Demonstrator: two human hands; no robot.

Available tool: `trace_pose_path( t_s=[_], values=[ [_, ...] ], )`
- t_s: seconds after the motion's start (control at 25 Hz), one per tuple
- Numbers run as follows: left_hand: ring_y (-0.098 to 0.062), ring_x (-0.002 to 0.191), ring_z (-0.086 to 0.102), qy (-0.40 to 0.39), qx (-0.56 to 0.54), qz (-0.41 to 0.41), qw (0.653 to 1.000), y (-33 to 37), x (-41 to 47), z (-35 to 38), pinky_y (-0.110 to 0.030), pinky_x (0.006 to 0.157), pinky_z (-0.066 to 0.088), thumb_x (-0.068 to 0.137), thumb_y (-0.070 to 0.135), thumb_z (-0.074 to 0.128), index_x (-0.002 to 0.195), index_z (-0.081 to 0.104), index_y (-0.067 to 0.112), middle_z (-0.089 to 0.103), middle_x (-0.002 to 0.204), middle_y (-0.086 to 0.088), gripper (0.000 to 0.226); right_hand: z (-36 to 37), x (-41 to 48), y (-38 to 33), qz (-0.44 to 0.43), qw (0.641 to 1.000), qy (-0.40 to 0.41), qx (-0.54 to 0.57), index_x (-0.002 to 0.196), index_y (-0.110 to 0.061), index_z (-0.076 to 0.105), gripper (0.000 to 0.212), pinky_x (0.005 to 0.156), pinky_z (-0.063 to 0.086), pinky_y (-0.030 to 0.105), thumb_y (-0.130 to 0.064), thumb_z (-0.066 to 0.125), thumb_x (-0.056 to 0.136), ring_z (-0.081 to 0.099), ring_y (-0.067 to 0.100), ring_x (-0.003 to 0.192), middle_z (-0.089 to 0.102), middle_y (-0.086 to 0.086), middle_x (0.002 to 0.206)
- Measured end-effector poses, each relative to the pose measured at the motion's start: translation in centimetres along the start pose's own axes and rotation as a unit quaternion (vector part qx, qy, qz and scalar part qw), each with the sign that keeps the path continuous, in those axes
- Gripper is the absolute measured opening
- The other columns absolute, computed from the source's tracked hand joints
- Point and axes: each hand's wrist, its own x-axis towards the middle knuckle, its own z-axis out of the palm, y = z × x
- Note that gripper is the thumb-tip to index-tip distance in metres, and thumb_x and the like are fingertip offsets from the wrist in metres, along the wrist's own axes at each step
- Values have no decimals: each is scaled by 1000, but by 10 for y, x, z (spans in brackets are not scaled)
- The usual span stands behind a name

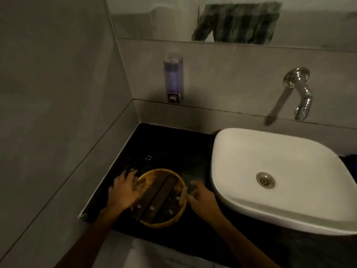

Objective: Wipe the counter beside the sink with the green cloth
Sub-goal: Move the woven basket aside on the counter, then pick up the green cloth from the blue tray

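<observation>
L hand (123, 190) resting spread on wicker basket (152, 177) rim; R hand (202, 196) hovering open beside it. Green cloth not in view. Advising: lifting basket level w/ both hands, clearing worktop (166, 144) ahead before wiping.

A round yellow basket (154, 172) holds dark flat packs (154, 196); a soap box (173, 77) hangs on the wall; a shiny tap (301, 93) sticks out; a mirror (154, 20) sits above.
</observation>
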Motion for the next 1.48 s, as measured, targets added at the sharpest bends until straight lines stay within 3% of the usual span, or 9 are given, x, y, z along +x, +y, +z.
trace_pose_path(
  t_s=[0.12, 0.24, 0.52, 0.64, 0.8, 0.96, 1.12, 1.32, 1.48],
  values=[
    [-37, 117, 57, -54, -108, -26, 992, -20, 4, 2, -46, 95, 47, 96, 33, 50, 145, 29, 20, 56, 133, -19, 55, 25, 5, 0, 88, 991, -29, 100, 130, -20, 44, 42, 63, 52, 9, -21, 57, 90, 65, -7, 67, 69, -4, 79],
    [-32, 111, 60, -23, -185, -74, 980, -17, -5, 3, -38, 91, 47, 95, 41, 49, 142, 39, 19, 65, 120, -15, 52, 30, 2, 4, 135, 976, 6, 173, 123, -19, 50, 36, 81, 59, 47, -18, 61, 88, 72, 23, 84, 71, 12, 88],
    [-11, 88, 56, -68, -212, -1, 975, 26, -65, 36, -14, 69, 43, 92, 16, 59, 135, 48, 11, 64, 119, -15, 45, -19, -60, 54, 189, 962, 114, 158, 114, -28, 57, 43, 71, 60, 36, -16, 73, 76, 72, 18, 72, 72, 6, 83],
    [-12, 94, 55, -77, -213, 25, 974, 53, -87, 61, -23, 75, 46, 93, 15, 58, 137, 46, 10, 61, 124, -17, 46, -45, -85, 75, 208, 954, 149, 157, 114, -21, 57, 39, 71, 60, 36, -15, 72, 79, 71, 17, 75, 71, 6, 86],
    [-21, 103, 57, -98, -155, 29, 983, 75, -105, 85, -29, 78, 46, 93, 21, 57, 139, 42, 12, 55, 131, -19, 49, -64, -105, 96, 209, 951, 170, 153, 114, -24, 55, 39, 55, 52, 11, -25, 74, 79, 69, -1, 71, 68, -7, 85],
    [-38, 122, 48, -3, 3, 68, 998, 99, -107, 76, -54, 94, 45, 90, 28, 60, 139, 41, 14, 50, 136, -20, 54, -92, -113, 113, 178, 964, 167, 105, 107, -32, 57, 32, 64, 51, 14, -39, 71, 78, 66, 3, 76, 69, -8, 81],
    [-35, 118, 52, 107, -44, 167, 979, 203, -117, 86, -52, 97, 46, 87, 20, 63, 128, 51, 13, 58, 127, -16, 43, -178, -128, 143, 120, 966, 209, 91, 85, -22, 66, 5, 71, 58, 33, -25, 68, 83, 67, 13, 70, 70, -1, 75],
    [-20, 113, 52, 72, -149, 345, 924, 374, -145, 146, -36, 97, 44, 84, 15, 65, 122, 53, 17, 62, 121, -7, 39, -328, -171, 198, 90, 931, 343, 84, 74, -23, 67, 9, 64, 50, 22, -17, 67, 80, 61, 11, 60, 67, -8, 63],
    [-20, 112, 51, -7, -155, 549, 822, 579, -174, 240, -33, 96, 41, 84, 19, 59, 120, 56, 17, 61, 120, -5, 36, -504, -226, 308, 254, 854, 449, -72, 78, -19, 68, 2, 78, 48, 27, -19, 67, 80, 68, 24, 83, 74, 6, 80]
  ],
)
